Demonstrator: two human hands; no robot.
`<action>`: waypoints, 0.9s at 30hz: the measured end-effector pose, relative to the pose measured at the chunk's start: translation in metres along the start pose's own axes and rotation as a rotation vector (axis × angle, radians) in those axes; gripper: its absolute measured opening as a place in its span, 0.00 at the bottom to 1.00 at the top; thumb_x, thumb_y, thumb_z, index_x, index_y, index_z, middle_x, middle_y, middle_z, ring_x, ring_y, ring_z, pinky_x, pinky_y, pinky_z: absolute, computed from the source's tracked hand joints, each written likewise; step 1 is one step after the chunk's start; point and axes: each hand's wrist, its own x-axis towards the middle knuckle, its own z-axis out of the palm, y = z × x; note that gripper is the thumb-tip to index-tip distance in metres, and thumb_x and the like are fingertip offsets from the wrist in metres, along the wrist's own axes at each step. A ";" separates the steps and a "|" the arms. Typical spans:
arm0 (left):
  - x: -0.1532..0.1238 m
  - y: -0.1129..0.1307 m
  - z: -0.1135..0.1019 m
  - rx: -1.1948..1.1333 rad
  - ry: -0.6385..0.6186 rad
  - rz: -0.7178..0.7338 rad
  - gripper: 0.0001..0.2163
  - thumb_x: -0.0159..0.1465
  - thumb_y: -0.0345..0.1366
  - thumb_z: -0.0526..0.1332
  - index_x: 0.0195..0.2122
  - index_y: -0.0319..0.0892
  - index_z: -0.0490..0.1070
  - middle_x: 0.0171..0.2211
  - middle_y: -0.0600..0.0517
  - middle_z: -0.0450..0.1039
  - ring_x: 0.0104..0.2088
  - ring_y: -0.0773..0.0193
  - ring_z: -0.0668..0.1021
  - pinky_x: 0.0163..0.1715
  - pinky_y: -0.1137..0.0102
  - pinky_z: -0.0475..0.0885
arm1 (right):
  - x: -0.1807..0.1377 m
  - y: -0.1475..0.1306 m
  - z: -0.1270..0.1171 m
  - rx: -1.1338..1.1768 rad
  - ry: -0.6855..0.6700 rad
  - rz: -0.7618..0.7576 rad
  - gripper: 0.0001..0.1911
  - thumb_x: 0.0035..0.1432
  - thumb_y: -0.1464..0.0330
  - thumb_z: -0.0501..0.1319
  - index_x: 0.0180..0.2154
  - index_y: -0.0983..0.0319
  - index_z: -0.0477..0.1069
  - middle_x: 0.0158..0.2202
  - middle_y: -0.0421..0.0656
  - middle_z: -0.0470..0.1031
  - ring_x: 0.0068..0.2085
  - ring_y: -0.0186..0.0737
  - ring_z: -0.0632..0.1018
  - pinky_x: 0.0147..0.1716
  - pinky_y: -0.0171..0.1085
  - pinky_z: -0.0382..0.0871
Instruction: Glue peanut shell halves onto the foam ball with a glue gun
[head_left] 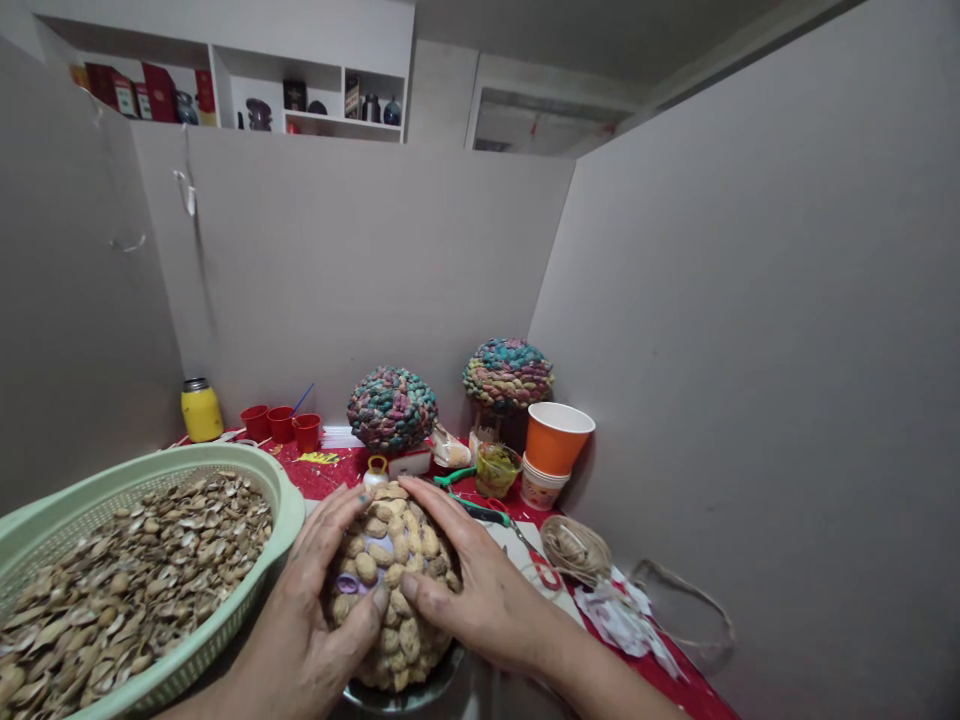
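Note:
A purple balloon (381,548) covered in peanut shells (405,635) rests in a round metal bowl (409,698) at the near middle. Its purple skin shows in gaps, with a rolled purple ring, perhaps its neck, on the left. My left hand (311,595) curves around the left side, thumb pressed on the shells. From the right, my right hand (480,580) cups it, its thumb lying on the front near the other thumb. To the left stands a green plastic basket (289,500) filled with loose peanut shells (150,570).
Behind are two painted shell-covered balls (392,408), red cups (281,424), a yellow jar (200,410), an orange paper bucket (556,440) and a glass of yellow-green stuff (496,470). Red-handled scissors (544,568) and twine (576,550) lie right. Grey partitions (750,350) enclose the table.

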 end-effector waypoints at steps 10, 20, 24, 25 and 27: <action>0.002 0.005 -0.003 -0.005 0.016 0.044 0.25 0.64 0.34 0.60 0.62 0.51 0.59 0.63 0.44 0.65 0.62 0.46 0.68 0.60 0.45 0.64 | -0.002 -0.005 0.000 0.014 -0.008 0.017 0.42 0.50 0.60 0.60 0.65 0.66 0.55 0.66 0.51 0.54 0.65 0.53 0.57 0.65 0.52 0.50; 0.002 0.003 -0.002 0.019 0.017 0.040 0.24 0.65 0.36 0.59 0.62 0.53 0.57 0.63 0.45 0.64 0.63 0.48 0.68 0.60 0.44 0.65 | -0.001 -0.001 -0.001 0.015 0.003 0.002 0.41 0.53 0.58 0.59 0.65 0.66 0.56 0.66 0.52 0.55 0.65 0.54 0.58 0.65 0.54 0.51; 0.000 0.002 -0.003 0.013 0.009 0.048 0.25 0.65 0.39 0.59 0.63 0.55 0.56 0.64 0.45 0.64 0.63 0.46 0.67 0.59 0.44 0.65 | -0.002 0.002 -0.003 0.026 0.002 -0.018 0.39 0.57 0.56 0.57 0.65 0.68 0.56 0.66 0.53 0.55 0.66 0.54 0.58 0.65 0.54 0.51; 0.000 0.002 -0.004 0.006 0.003 0.046 0.25 0.66 0.40 0.59 0.63 0.55 0.56 0.64 0.45 0.64 0.63 0.46 0.67 0.59 0.44 0.65 | -0.003 0.002 -0.003 0.031 0.007 -0.024 0.38 0.59 0.56 0.56 0.65 0.67 0.56 0.66 0.52 0.55 0.65 0.53 0.58 0.65 0.54 0.51; 0.000 0.001 -0.004 -0.008 -0.003 0.037 0.25 0.66 0.40 0.58 0.64 0.54 0.56 0.64 0.44 0.64 0.64 0.45 0.67 0.59 0.44 0.65 | -0.002 0.002 -0.004 0.046 0.026 -0.033 0.35 0.61 0.56 0.55 0.65 0.65 0.58 0.66 0.50 0.56 0.65 0.52 0.59 0.65 0.52 0.52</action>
